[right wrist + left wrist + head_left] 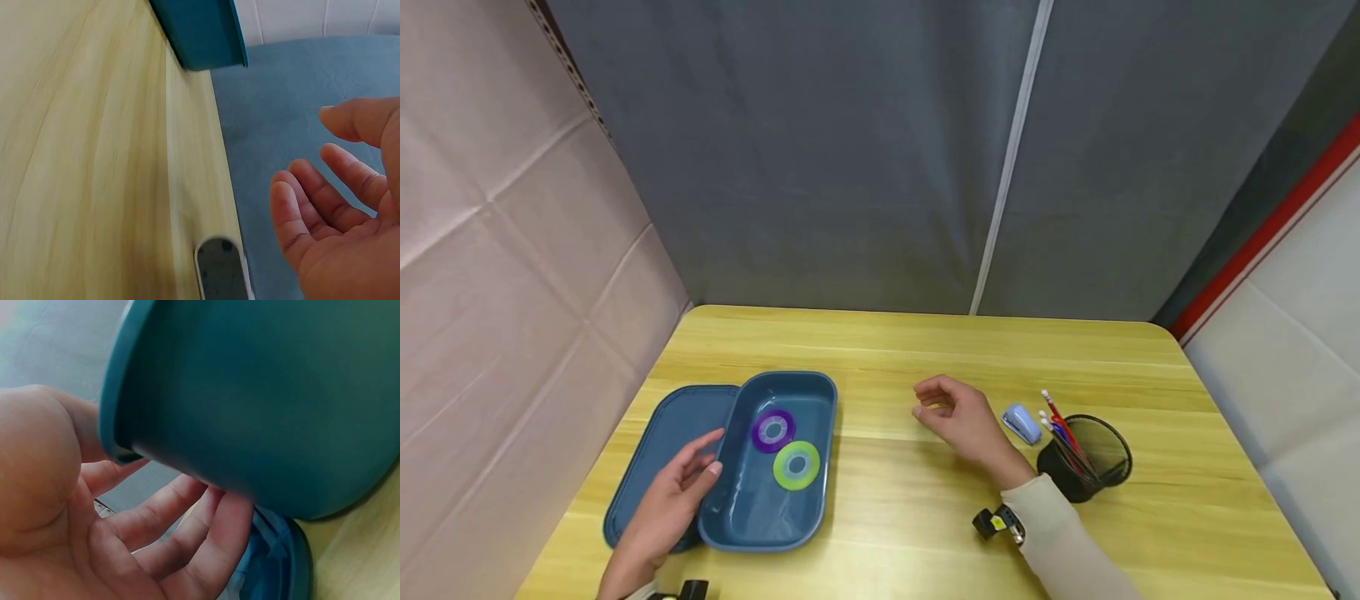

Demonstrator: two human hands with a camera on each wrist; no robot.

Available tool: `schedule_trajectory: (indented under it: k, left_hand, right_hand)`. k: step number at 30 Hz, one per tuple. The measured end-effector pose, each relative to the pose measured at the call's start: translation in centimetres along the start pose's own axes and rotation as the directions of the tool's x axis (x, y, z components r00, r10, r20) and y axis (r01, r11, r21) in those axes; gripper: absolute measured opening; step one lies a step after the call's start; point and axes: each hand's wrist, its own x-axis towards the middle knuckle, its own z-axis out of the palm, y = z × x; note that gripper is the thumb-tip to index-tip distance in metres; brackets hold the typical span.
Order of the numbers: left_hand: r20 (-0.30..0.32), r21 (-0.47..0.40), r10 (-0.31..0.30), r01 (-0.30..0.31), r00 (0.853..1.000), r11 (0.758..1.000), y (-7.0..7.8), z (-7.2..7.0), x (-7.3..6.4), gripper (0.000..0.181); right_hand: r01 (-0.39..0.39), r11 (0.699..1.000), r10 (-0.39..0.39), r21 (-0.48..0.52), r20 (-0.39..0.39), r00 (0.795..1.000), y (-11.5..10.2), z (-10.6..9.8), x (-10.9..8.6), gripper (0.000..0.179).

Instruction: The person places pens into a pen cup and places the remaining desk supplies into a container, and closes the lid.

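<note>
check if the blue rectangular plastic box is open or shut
Open: the box is uncovered, with a purple ring and a lime-green ring visible inside.

The box [760, 518] is blue; rings [758, 434] purple and lime; table [910, 517] wood-grained yellow.

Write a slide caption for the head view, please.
Purple ring and green ring inside a blue container, left hand alongside.

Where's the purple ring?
In the head view, left of the middle, the purple ring lies in the blue box, close beside the green ring.
</note>
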Motion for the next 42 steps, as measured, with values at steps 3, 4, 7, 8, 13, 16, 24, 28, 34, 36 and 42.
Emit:
schedule_trajectory:
  k: [3, 4, 7, 8, 13, 16, 24, 28, 34, 36, 42]
  left_hand:
    - [-0.002, -0.002, -0.003, 0.003, 1.000, 1.000, 0.0, 0.0, 0.0, 0.058]
    - [-0.004, -0.001, -0.003, 0.003, 1.000, 1.000, 0.0, 0.0, 0.0, 0.058]
    - [-0.007, 0.002, -0.005, 0.005, 1.000, 1.000, -0.1, 0.0, 0.0, 0.058]
    - [-0.008, 0.005, -0.002, 0.002, 1.000, 1.000, -0.1, -0.1, 0.0, 0.058]
    - [-0.005, 0.010, 0.017, -0.017, 1.000, 1.000, -0.1, -0.1, 0.0, 0.058]
    - [-0.005, 0.011, 0.012, -0.012, 1.000, 1.000, -0.1, -0.1, -0.1, 0.058]
    - [-0.005, 0.014, -0.016, 0.016, 1.000, 1.000, 0.0, 0.0, -0.1, 0.057]
    - [-0.003, 0.018, -0.011, 0.011, 1.000, 1.000, 0.1, 0.0, 0.0, 0.058]
    - [0.000, 0.021, 0.001, -0.001, 1.000, 1.000, 0.0, -0.1, 0.0, 0.057]
    - [0.004, 0.022, 0.005, -0.005, 1.000, 1.000, -0.1, -0.1, 0.0, 0.058]
    - [0.003, 0.030, -0.001, 0.001, 1.000, 1.000, -0.3, -0.2, 0.1, 0.058]
  right_hand:
    - [-0.014, 1.000, 0.014, -0.018, -0.025, 1.000, 0.7, -0.6, -0.1, 0.033]
    - [-0.023, 1.000, 0.022, -0.018, -0.034, 0.999, 0.8, -0.8, -0.1, 0.033]
    - [-0.041, 0.999, 0.040, -0.023, -0.057, 0.998, 1.2, -1.3, -0.3, 0.034]
    - [-0.048, 0.999, 0.046, -0.025, -0.065, 0.997, 1.4, -1.4, -0.4, 0.034]
    - [-0.082, 0.993, 0.072, -0.090, -0.113, 0.991, 2.0, -2.0, -0.8, 0.035]
    - [-0.092, 0.988, 0.073, -0.121, -0.150, 0.986, 2.2, -2.2, -1.2, 0.034]
    - [-0.084, 0.982, 0.047, -0.168, -0.213, 0.976, 3.5, -2.2, -1.6, 0.036]
    - [-0.082, 0.978, 0.037, -0.190, -0.229, 0.973, 4.2, -2.2, -1.5, 0.038]
    - [-0.131, 0.975, 0.088, -0.180, -0.226, 0.970, 5.0, -2.3, -1.4, 0.042]
    - [-0.140, 0.974, 0.100, -0.176, -0.219, 0.971, 5.2, -2.3, -1.4, 0.044]
    - [-0.162, 0.969, 0.124, -0.188, -0.200, 0.972, 5.5, -2.3, -1.3, 0.051]
